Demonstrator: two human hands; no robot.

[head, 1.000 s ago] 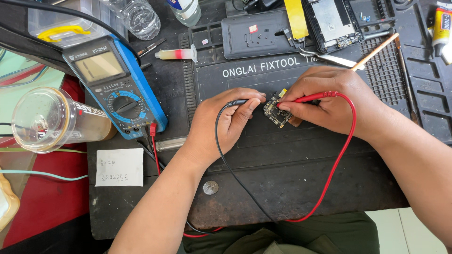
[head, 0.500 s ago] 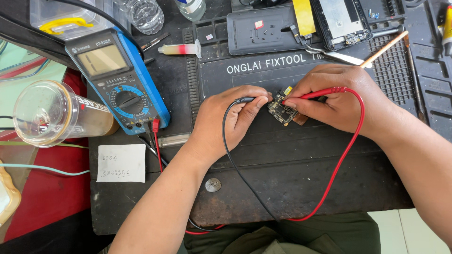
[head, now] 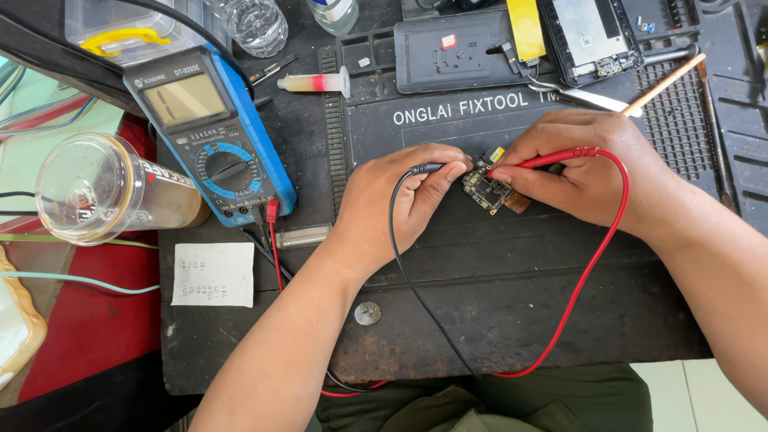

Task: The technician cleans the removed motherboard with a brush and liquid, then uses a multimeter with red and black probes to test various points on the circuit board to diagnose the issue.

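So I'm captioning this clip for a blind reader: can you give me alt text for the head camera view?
Two bare hands press meter probes onto a small circuit board on a black work mat: the left hand holds the black probe, the right hand the red probe. A blue multimeter lies left, beside a tipped clear plastic cup.

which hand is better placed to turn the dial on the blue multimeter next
Left, probably. The left hand with the black probe sits nearer the blue multimeter; the right hand holds the red probe beyond the small circuit board.
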